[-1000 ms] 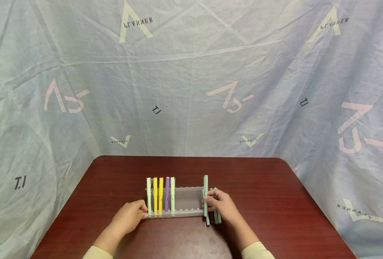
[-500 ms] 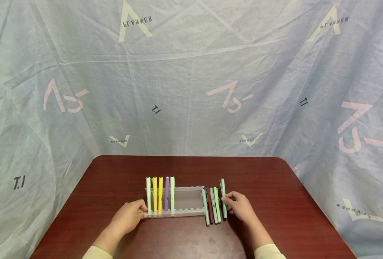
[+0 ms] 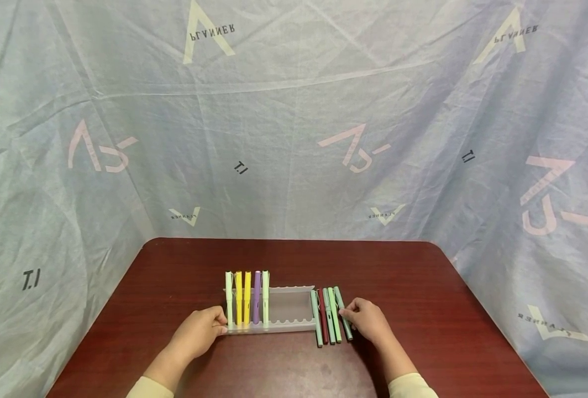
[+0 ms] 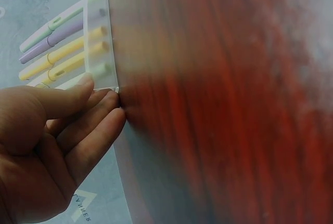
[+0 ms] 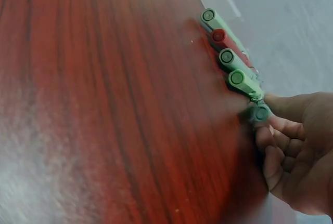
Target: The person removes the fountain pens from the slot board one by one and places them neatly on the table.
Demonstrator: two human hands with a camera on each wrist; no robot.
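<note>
A clear plastic pen holder [image 3: 291,326] with scalloped edges lies on the table. My left hand [image 3: 197,331] grips its left end, thumb on top of the corner [image 4: 104,76] and fingers against it from below. Standing in the left part of the holder are a pale green pen [image 3: 229,301], two yellow pens [image 3: 247,298], a purple pen [image 3: 257,298] and another pale green pen [image 3: 266,301]. Right of the holder, my right hand [image 3: 368,319] pinches a grey-green pen [image 3: 343,315] between thumb and fingers, down at the table surface.
Beside the holder's right end lie a grey-green pen [image 3: 316,320], a dark red pen [image 3: 323,320], a second grey-green pen [image 3: 329,320] and a light green pen [image 3: 335,320], side by side. The dark red-brown table [image 3: 224,370] ends at a printed grey cloth [image 3: 294,166] behind.
My right hand has carried the grey-green pen from over the holder's right end rightward and lowered it to the end of the loose row. My left hand stays on the holder.
</note>
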